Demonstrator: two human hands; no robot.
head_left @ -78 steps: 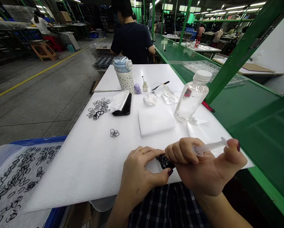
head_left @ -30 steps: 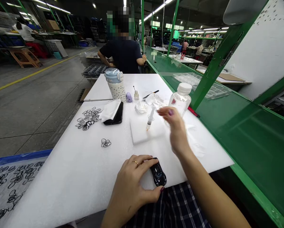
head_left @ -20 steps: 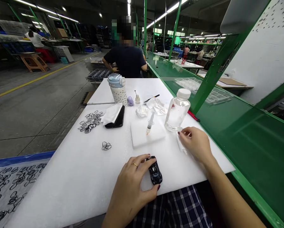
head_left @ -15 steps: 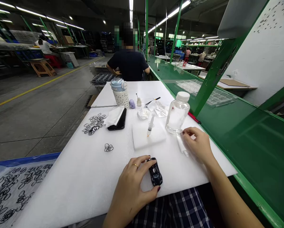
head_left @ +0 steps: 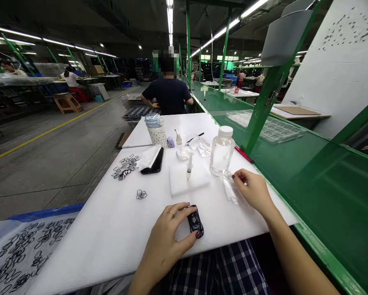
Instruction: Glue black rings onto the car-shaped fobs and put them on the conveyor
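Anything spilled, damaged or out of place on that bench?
No spill or damage stands out. The black toy car sits upright, held by the left hand. Only mildly untidy: a crumpled tissue behind the foam pad, and a few black rings lying apart from the larger pile.

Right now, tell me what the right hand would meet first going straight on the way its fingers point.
The right hand would likely meet the white tissue at its fingertips; whether they touch is unclear. Beyond it, roughly in line, stands the clear capped bottle, though depth is hard to judge.
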